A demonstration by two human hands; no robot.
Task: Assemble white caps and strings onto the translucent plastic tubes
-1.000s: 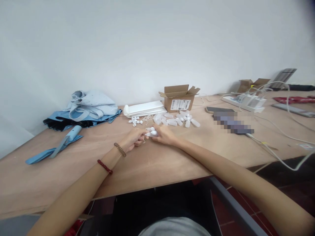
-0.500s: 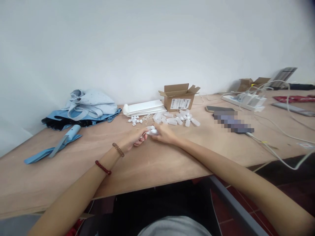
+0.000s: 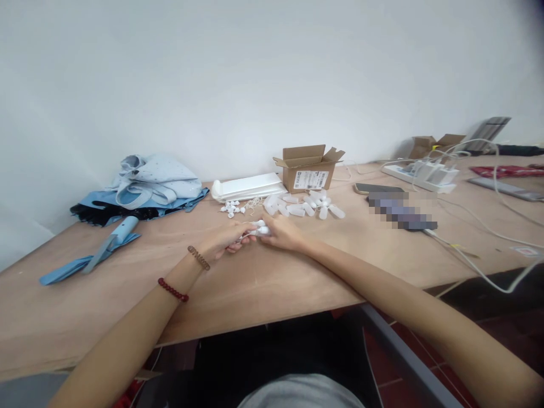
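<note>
Small white plastic vial (image 3: 261, 230), on its side (cap end unclear), just above the wooden table (image 3: 263, 283)

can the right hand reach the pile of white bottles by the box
Probably yes: the pile of white bottles lies just beyond the right hand, only bare table between. But its grip is busy, pinching a small white piece with the left hand.

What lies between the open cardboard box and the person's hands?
A loose cluster of small white bottles, lying on their sides, as the head view shows.
</note>
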